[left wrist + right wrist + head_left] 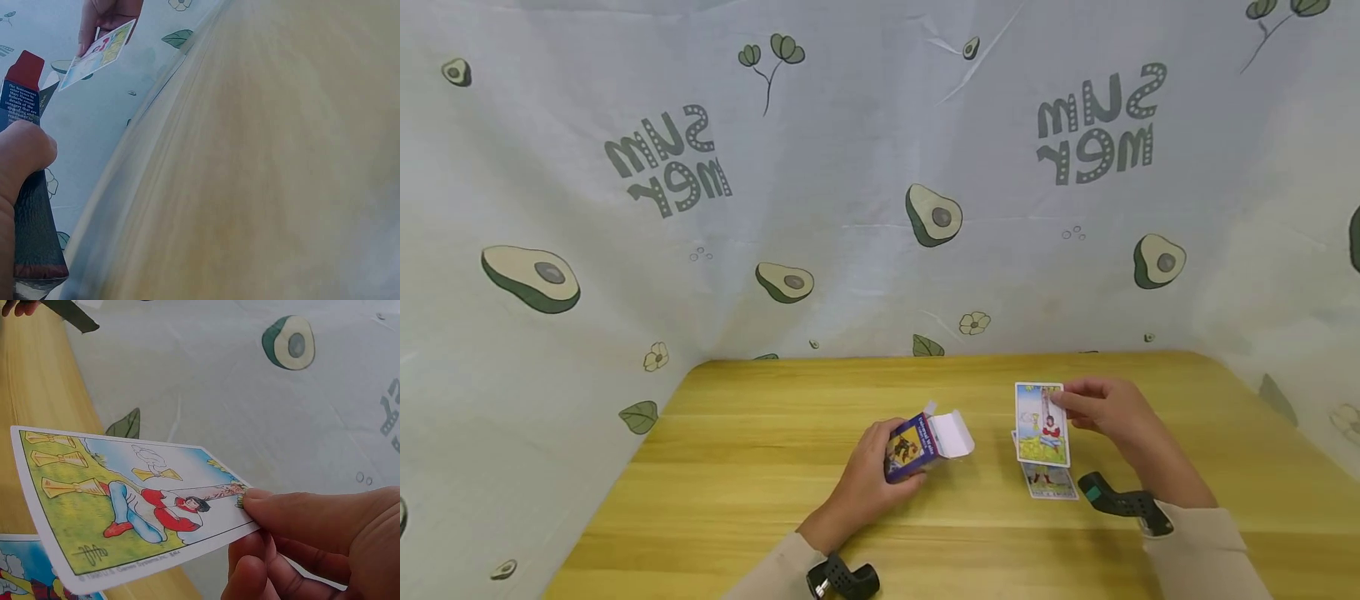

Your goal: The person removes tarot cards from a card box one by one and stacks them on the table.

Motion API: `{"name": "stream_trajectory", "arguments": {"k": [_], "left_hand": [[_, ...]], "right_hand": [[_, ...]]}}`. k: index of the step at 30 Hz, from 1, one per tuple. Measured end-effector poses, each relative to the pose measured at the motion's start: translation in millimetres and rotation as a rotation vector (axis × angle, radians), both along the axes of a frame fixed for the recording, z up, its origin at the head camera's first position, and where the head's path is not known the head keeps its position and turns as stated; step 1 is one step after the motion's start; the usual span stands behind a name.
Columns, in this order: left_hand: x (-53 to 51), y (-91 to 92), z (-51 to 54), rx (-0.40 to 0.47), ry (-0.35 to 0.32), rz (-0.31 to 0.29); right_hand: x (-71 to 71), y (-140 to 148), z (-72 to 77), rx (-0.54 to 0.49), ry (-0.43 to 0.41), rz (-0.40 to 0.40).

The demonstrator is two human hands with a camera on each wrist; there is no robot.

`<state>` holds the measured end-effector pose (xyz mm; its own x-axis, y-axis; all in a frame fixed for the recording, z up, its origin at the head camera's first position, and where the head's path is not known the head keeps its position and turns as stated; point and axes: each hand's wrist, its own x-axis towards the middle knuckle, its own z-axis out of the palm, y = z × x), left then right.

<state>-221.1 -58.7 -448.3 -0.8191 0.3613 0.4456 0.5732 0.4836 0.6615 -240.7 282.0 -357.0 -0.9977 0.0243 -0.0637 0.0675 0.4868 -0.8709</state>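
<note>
In the head view my left hand [874, 472] grips a purple card box [912, 448] whose white end flap stands open. The left wrist view shows the thumb laid across the side of that box [37, 219]. My right hand [1108, 408] pinches a tarot card [1042, 425] by its edge between thumb and fingers. Its picture, a seated figure in red with golden cups, faces up in the right wrist view [144, 506]. Below the held card, a second tarot card [1051, 483] lies face up on the table, partly covered from sight. The inside of the box is not visible.
The wooden table [760, 467] runs back to a pale cloth [850, 167] printed with avocados and letters, which hangs behind and along both sides. Each wrist carries a black strap, the right wrist's strap [1123, 502] near the lying card.
</note>
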Motion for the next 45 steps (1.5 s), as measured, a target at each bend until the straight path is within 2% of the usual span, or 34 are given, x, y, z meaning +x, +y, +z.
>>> {"name": "stream_trajectory", "arguments": {"k": [6, 15, 24, 28, 45], "left_hand": [[-1.9, 2.2, -1.7, 0.002, 0.000, 0.001], [-1.3, 0.7, -3.0, 0.005, -0.015, -0.003], [0.6, 0.8, 0.3, -0.002, -0.032, -0.004], [1.1, 0.9, 0.9, 0.001, -0.038, -0.002], [1.0, -0.2, -1.9, 0.016, -0.009, 0.004]], "right_hand": [[-0.8, 8, -7.1, 0.013, -0.010, 0.025], [1.6, 16, -19.1, 0.033, -0.085, 0.006], [0.7, 22, -31.8, -0.054, -0.111, 0.013], [-0.3, 23, -37.0, -0.054, -0.129, 0.012], [0.5, 20, -44.3, 0.007, -0.131, 0.018]]}}
